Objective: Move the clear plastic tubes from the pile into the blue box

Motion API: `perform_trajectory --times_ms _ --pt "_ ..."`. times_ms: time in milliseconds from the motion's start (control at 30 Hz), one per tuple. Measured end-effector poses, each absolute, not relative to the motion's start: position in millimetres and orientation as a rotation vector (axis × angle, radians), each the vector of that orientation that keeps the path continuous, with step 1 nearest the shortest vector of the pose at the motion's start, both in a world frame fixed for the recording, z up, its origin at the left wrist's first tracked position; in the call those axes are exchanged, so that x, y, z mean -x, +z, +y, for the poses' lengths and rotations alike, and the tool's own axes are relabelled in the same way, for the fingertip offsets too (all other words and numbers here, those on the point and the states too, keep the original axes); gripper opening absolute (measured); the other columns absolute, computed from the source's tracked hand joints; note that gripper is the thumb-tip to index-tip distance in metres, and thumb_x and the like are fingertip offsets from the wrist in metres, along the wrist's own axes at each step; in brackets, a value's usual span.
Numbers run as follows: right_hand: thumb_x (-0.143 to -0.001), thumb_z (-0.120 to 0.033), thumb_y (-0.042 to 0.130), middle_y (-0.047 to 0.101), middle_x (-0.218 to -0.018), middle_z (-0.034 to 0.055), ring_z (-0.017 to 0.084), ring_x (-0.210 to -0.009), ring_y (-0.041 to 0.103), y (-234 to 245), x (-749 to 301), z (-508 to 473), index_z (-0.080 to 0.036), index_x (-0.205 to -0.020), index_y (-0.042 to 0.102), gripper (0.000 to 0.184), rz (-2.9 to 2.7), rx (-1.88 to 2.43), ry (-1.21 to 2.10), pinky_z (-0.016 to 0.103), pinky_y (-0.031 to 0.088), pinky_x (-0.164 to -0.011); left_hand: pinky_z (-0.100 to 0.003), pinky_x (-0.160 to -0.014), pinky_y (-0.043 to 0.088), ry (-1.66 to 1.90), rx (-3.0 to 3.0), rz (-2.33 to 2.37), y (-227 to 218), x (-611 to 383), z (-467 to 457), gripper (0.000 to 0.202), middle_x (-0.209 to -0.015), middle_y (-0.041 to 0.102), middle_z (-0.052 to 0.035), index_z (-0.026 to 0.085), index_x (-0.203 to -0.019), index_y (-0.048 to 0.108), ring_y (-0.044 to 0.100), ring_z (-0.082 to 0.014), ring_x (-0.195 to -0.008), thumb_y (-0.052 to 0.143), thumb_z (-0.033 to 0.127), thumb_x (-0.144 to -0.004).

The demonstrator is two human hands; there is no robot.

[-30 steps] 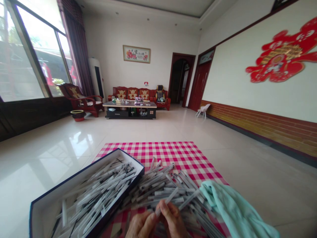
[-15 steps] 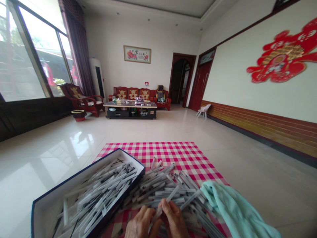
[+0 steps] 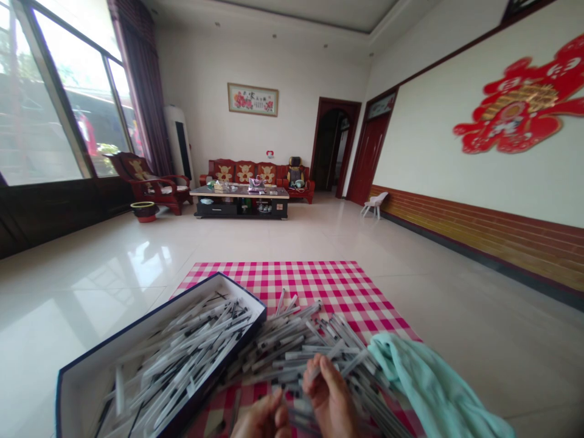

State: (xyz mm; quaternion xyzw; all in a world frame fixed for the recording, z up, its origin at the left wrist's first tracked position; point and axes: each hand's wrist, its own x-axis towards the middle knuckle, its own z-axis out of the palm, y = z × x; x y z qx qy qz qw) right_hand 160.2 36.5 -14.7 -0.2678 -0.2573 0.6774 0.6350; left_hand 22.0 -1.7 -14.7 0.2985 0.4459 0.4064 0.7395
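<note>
My right hand (image 3: 332, 394) is closed round a translucent white pen (image 3: 336, 348), whose end pokes out above the fingers. Just left of it and lower, my left hand (image 3: 262, 418) is blurred, its thumb and fingers pinched together; what they hold, if anything, I cannot make out. The hands are apart. Beyond and beneath them lies a loose pile of pens (image 3: 292, 340), pale barrels with dark ends. To the left, a blue-edged white box (image 3: 84, 386) contains many more pale pens (image 3: 182, 350) and thin black sticks.
A pink and white checked cloth (image 3: 314, 277) covers the table. A mint green cloth (image 3: 431, 377) lies crumpled at its right edge. Across the tiled floor stand a low coffee table (image 3: 219, 210), a wooden sofa (image 3: 235, 173) and a small pale chair (image 3: 375, 204).
My hands have come apart: the left moved down and slightly toward me, while the right rose a little with the pen. The box and pile look the same.
</note>
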Motion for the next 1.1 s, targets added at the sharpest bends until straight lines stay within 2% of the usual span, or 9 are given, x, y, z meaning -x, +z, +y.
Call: perform_trajectory --times_ms 100,200,333,467,533,667,767,900,1100 --pt "-0.075 -0.038 0.071 0.054 -0.06 -0.0035 0.009 -0.054 0.047 -10 -170 41 -0.019 -0.069 0.065 0.021 -0.577 0.582 1.53 0.02 0.04 -0.051 -0.016 -0.038 0.025 0.918 -0.492 0.809 -6 -26 2 0.05 -0.042 0.044 0.0051 0.018 -0.056 0.048 0.037 -0.005 -0.036 0.069 0.063 -0.061" --pt "-0.077 -0.04 0.069 0.056 -0.062 -0.002 0.01 -0.055 0.049 -12 -168 38 -0.018 -0.074 0.066 0.022 -0.66 0.634 1.57 0.022 0.041 -0.053 -0.017 -0.041 0.026 1.102 -0.664 0.97 -2 -27 1 0.051 -0.046 0.048 0.0046 0.016 -0.062 0.055 0.039 -0.0056 -0.04 0.066 0.065 -0.064" --pt "-0.075 -0.041 0.07 0.06 -0.065 -0.0024 0.013 -0.055 0.053 -20 -157 32 -0.023 -0.104 0.062 0.035 -0.856 0.641 1.661 0.027 0.043 -0.056 -0.02 -0.044 0.031 1.205 -1.199 1.255 1 -22 -2 0.052 -0.048 0.049 0.0033 0.015 -0.068 0.063 0.041 -0.0081 -0.043 0.052 0.066 -0.075" --pt "-0.068 -0.042 0.076 0.064 -0.062 -0.0008 0.015 -0.054 0.057 -30 -152 31 -0.021 -0.085 0.066 0.029 -0.961 0.7 1.686 0.029 0.044 -0.056 -0.019 -0.053 0.041 1.33 -1.734 1.439 0 -17 -2 0.037 -0.061 0.058 -0.0004 0.022 -0.079 0.071 0.053 -0.0115 -0.054 0.05 0.052 -0.085" --pt "-0.067 -0.043 0.077 0.065 -0.062 -0.0003 0.015 -0.055 0.059 -33 -152 31 -0.021 -0.081 0.067 0.028 -0.971 0.718 1.679 0.03 0.045 -0.059 -0.017 -0.052 0.041 1.335 -1.939 1.483 -4 -17 -1 0.032 -0.062 0.057 -0.0003 0.024 -0.082 0.071 0.054 -0.01 -0.052 0.048 0.045 -0.088" --pt "-0.068 -0.044 0.076 0.069 -0.071 0.0016 0.018 -0.061 0.063 -34 -150 28 -0.022 -0.088 0.068 0.031 -0.982 0.751 1.677 0.035 0.049 -0.065 -0.015 -0.048 0.042 1.266 -2.191 1.572 -14 -16 0 0.037 -0.065 0.058 -0.0008 0.024 -0.078 0.065 0.057 -0.009 -0.051 0.036 0.04 -0.094" --pt "-0.069 -0.047 0.074 0.067 -0.072 0.0018 0.018 -0.065 0.063 -33 -148 26 -0.021 -0.099 0.066 0.04 -0.969 0.721 1.687 0.033 0.049 -0.065 -0.016 -0.047 0.043 1.17 -2.308 1.694 -9 -7 0 0.037 -0.067 0.057 -0.0011 0.023 -0.074 0.06 0.058 -0.0102 -0.051 0.031 0.035 -0.095" --pt "-0.07 -0.049 0.072 0.066 -0.075 0.0026 0.017 -0.069 0.063 -34 -147 28 -0.02 -0.105 0.064 0.047 -0.906 0.663 1.713 0.027 0.047 -0.061 -0.02 -0.06 0.048 0.964 -2.26 1.978 17 32 2 0.027 -0.079 0.061 -0.0021 0.023 -0.088 0.061 0.065 -0.0135 -0.068 0.035 0.029 -0.094" --pt "-0.072 -0.048 0.071 0.065 -0.073 0.0022 0.015 -0.066 0.063 -35 -149 30 -0.017 -0.103 0.063 0.044 -0.88 0.676 1.72 0.027 0.047 -0.06 -0.029 -0.064 0.048 0.633 -1.95 2.473 38 103 2 0.029 -0.088 0.067 -0.0033 0.023 -0.095 0.065 0.067 -0.02 -0.075 0.039 0.035 -0.091"
